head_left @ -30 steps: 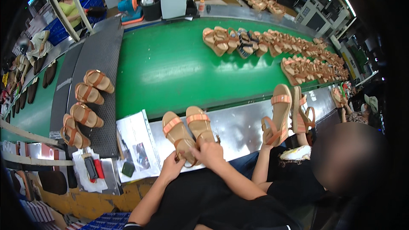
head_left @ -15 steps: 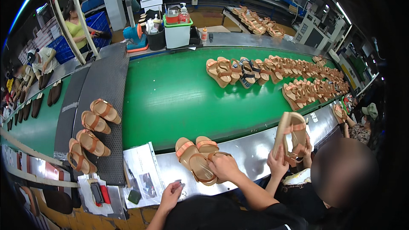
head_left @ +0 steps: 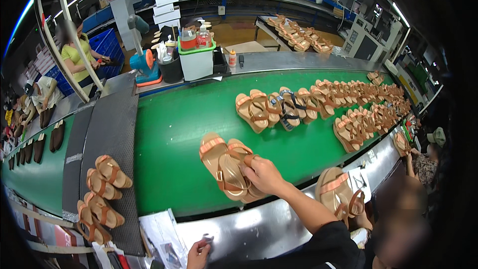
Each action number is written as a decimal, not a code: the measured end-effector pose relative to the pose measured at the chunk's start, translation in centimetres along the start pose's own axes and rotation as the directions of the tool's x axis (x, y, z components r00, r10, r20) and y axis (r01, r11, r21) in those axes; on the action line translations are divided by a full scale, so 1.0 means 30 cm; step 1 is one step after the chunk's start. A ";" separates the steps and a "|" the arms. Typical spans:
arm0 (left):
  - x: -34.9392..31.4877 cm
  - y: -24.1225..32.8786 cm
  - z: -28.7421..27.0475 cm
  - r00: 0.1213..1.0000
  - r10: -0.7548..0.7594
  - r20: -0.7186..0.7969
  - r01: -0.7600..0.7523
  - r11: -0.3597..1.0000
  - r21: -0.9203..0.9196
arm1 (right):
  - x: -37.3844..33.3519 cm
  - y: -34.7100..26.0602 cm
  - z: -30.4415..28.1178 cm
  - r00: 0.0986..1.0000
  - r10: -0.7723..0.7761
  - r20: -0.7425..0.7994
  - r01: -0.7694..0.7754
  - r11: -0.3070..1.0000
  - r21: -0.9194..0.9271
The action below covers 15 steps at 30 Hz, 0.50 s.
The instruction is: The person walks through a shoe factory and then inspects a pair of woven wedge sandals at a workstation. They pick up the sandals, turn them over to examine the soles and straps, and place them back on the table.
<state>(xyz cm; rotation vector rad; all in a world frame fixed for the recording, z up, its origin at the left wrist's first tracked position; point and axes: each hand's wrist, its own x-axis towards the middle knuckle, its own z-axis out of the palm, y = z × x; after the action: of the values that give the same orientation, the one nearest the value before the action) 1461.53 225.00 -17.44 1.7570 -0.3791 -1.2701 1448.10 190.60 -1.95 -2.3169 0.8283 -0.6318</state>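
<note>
A pair of tan sandals [head_left: 217,162] with orange-striped toe bands and brown straps is pinched by the ankle straps in my right hand [head_left: 265,175]. The pair hangs tilted over the near edge of the green conveyor belt [head_left: 179,129]; whether the soles touch it I cannot tell. My left hand [head_left: 198,255] is closed low over the metal ledge [head_left: 234,229], with a small greyish bit at its fingertips that I cannot make out. To my right, a co-worker holds another sandal pair [head_left: 334,192] above the ledge.
Rows of sandals [head_left: 348,92] fill the belt's far right. Several more sandals [head_left: 103,185] lie on the black textured plate [head_left: 112,124] at left. Printed sheets [head_left: 162,236] lie near my left hand. Across the belt stand a white bin [head_left: 196,65] and a glue bottle [head_left: 232,58].
My right hand has lifted the sandals from the metal ledge and carried them forward over the belt. The co-worker's sandals have come lower. The view has shifted slightly.
</note>
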 end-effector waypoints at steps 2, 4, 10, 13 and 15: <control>0.024 0.042 0.034 0.992 0.118 0.039 -0.118 0.993 0.023 | 0.127 0.079 -0.025 0.995 -0.037 -0.091 0.039 0.999 0.023; 0.022 0.117 0.071 0.995 0.099 0.022 -0.101 0.987 0.126 | 0.285 0.177 -0.040 0.991 -0.028 -0.130 0.025 0.999 -0.024; 0.119 0.182 0.186 0.995 0.096 -0.030 -0.095 0.995 0.013 | 0.771 0.583 -0.116 0.953 -0.041 -0.299 -0.036 0.968 -0.249; 0.203 0.084 0.167 0.998 0.017 -0.054 -0.017 1.000 0.004 | 1.000 0.825 -0.175 0.917 -0.015 -0.399 -0.159 0.903 -0.400; 0.274 0.070 0.171 0.997 -0.048 -0.055 0.045 0.998 -0.050 | 1.135 0.969 -0.265 0.883 -0.022 -0.468 -0.260 0.809 -0.528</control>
<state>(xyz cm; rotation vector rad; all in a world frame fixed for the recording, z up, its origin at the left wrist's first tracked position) 1461.05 215.72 -20.93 1.7653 -0.2743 -1.2501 1455.25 146.08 -7.78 -2.6494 1.5688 -0.9997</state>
